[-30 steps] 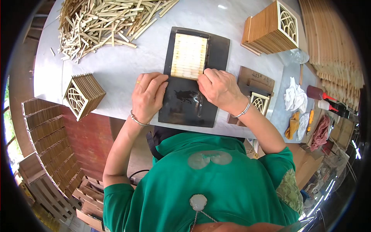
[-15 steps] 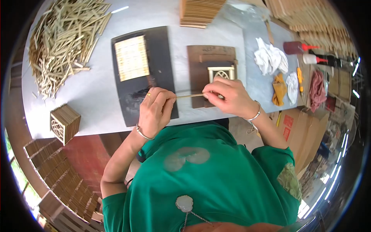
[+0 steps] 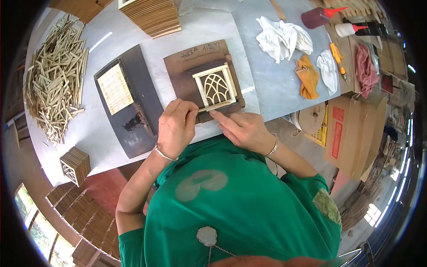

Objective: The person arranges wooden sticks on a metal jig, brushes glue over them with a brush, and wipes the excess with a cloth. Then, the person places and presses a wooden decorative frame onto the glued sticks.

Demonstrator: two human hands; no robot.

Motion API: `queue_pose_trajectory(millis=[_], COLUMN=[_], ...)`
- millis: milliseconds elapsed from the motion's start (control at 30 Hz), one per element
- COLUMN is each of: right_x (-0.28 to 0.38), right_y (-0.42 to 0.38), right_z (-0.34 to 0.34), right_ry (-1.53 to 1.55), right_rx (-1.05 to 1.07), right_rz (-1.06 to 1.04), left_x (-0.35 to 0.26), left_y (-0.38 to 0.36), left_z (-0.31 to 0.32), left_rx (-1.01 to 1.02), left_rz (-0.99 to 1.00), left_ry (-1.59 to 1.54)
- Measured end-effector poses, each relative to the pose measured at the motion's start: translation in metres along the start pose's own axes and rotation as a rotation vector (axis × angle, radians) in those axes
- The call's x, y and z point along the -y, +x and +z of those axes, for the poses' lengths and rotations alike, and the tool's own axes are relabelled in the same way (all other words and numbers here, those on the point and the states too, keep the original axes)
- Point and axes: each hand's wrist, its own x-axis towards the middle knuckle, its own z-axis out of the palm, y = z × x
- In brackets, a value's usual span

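Observation:
A small pale wooden frame with an arched lattice (image 3: 216, 89) lies in a brown wooden jig (image 3: 178, 66) with handwriting along its top. A thin wooden strip (image 3: 218, 106) runs along the frame's lower edge. At the strip's left end, my left hand (image 3: 177, 124) has its fingers pinched together on it. My right hand (image 3: 247, 130) is just right of that, its index finger stretched out to the jig's lower edge by the strip and the other fingers loosely bent. Left of the jig, a dark board (image 3: 147, 95) carries a row of pale strips (image 3: 115, 89).
Loose wooden sticks (image 3: 55, 80) are heaped at far left, above stacked lattice pieces (image 3: 75, 164). More stacked frames (image 3: 153, 20) stand at the back. White cloth (image 3: 282, 38), an orange cloth (image 3: 307, 78), a red-capped bottle (image 3: 318, 18) and an orange-handled tool (image 3: 336, 58) lie right.
The strip, earlier stretched between both hands in front of the jig, is now at the frame's lower edge. My right hand has released its pinch and extended its index finger. The view has shifted.

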Motion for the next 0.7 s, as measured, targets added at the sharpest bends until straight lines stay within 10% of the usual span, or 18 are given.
queue_pose_trajectory(millis=[700], right_x=[-0.015], right_y=[0.004], right_z=[0.004], right_ry=[0.024], right_rx=[-0.063], right_rz=[0.022], left_x=[-0.007], left_y=[0.011], left_z=[0.002], left_rx=[0.158], left_rz=[-0.333], left_ry=[-0.155])
